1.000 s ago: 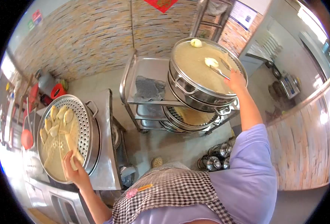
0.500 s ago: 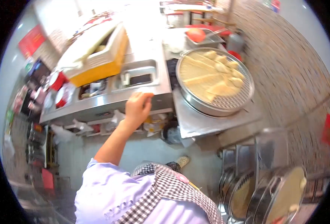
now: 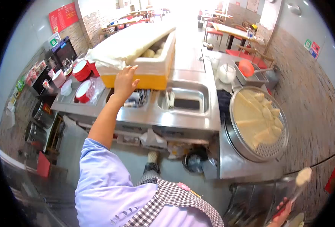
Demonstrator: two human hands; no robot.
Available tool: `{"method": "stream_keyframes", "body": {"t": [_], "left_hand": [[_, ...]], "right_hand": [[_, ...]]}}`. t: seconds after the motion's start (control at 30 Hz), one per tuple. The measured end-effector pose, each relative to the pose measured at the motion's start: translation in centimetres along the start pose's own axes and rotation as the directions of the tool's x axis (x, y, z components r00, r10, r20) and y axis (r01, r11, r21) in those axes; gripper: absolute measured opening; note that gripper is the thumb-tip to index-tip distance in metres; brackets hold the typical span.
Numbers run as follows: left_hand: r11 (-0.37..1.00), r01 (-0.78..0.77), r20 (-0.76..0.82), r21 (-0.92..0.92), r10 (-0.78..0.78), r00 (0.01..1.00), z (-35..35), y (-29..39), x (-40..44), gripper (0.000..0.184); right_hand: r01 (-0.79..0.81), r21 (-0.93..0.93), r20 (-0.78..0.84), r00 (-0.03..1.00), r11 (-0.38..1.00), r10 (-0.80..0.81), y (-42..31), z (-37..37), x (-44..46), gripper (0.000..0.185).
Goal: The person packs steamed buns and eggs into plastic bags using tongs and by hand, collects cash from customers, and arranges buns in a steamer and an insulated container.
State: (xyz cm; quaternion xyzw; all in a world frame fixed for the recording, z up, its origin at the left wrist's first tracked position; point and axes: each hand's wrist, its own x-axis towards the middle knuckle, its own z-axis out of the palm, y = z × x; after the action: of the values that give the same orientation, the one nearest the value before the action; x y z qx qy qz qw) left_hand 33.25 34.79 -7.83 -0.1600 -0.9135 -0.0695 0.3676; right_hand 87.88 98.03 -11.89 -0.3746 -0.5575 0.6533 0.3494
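My left hand (image 3: 125, 82) is raised at the front of a white foam box (image 3: 163, 66) with a yellow lower part. Its fingers are apart near the edge of the pale cloth cover (image 3: 129, 41); whether they touch it I cannot tell. Several pale buns (image 3: 149, 53) show under the lifted side of the cover. At the lower right, my right hand (image 3: 283, 212) is closed round a red-handled metal utensil (image 3: 295, 195). A pale bun (image 3: 303, 176) sits at its tip, beside the steamer rack.
A round steamer tray (image 3: 271, 150) with a cloth and several buns stands on a steel table (image 3: 231, 166) at right. The steel counter (image 3: 190, 123) holds a sink well (image 3: 197, 90). Red-and-white bowls (image 3: 85, 90) stand left. A bucket (image 3: 194, 162) is on the floor.
The view has swung left and forward. My left hand has reached up to the foam box's cover. My right hand has come up into view with the utensil and bun.
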Motion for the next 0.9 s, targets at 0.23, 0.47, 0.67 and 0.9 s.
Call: {"method": "stream_keyframes", "body": {"t": [0.23, 0.47, 0.67, 0.9], "left_hand": [[0.978, -0.196, -0.130, -0.075, 0.185, 0.974, 6.2, -15.9, 7.4, 0.045], [0.919, -0.118, -0.439, -0.376, -0.065, 0.896, 2.1, -26.6, 15.3, 0.023], [0.798, -0.200, -0.629, -0.569, -0.266, 0.730, -0.4, -35.3, 20.7, 0.018], [0.928, -0.007, -0.657, -0.373, -0.258, 0.709, -1.6, -40.2, 20.7, 0.024]], "right_hand": [[0.201, -0.240, 0.682, 0.731, 0.950, 0.018, -0.3, 36.3, 0.4, 0.042], [0.598, -0.336, 0.930, 0.334, 0.728, 0.154, -7.1, 69.4, -1.0, 0.055], [0.836, -0.092, 0.981, -0.016, 0.542, 0.191, -6.3, 93.6, -4.1, 0.054], [0.893, -0.336, 0.855, 0.156, 0.300, 0.494, 1.6, 114.5, -10.0, 0.048]]}}
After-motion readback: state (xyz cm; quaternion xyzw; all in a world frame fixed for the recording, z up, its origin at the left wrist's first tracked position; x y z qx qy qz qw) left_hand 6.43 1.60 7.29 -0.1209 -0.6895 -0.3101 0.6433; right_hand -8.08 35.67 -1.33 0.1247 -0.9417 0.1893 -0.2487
